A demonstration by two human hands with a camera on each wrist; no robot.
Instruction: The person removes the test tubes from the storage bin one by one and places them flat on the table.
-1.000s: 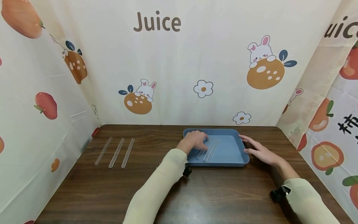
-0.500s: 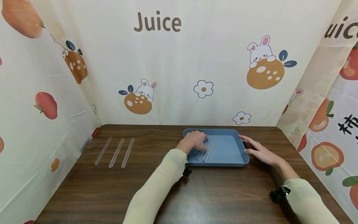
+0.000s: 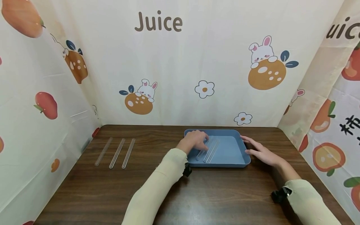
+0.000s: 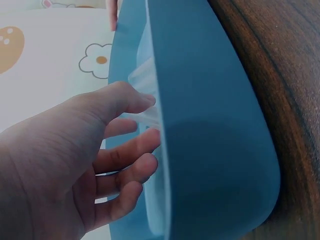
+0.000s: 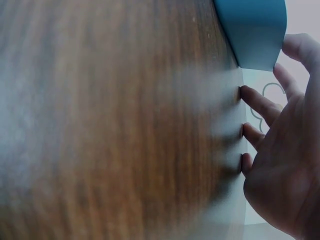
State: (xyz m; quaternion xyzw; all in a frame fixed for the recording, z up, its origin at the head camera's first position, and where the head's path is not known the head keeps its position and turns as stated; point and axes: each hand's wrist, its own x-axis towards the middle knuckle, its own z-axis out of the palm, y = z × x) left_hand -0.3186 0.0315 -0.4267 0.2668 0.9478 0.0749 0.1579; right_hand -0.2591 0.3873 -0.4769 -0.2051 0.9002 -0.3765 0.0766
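My left hand reaches over the left side of a blue tray. Its thumb and index finger pinch a clear test tube, seen close up in the left wrist view; the other fingers curl loosely beneath. Part of this tube is hidden behind the tray wall. Two more clear tubes lie slanted side by side in the tray, just right of the hand. My right hand rests at the tray's right wall, fingers relaxed and spread. In the right wrist view, its thumb and index finger are at the tray's corner.
On the left of the dark wooden table lie three clear test tubes, spaced apart and slanted alike. A fruit-and-rabbit printed curtain stands along the table's back and both sides.
My left hand has shifted very slightly left, and the near end of the pinched test tube has edged left with it. The right hand and tray hold still.
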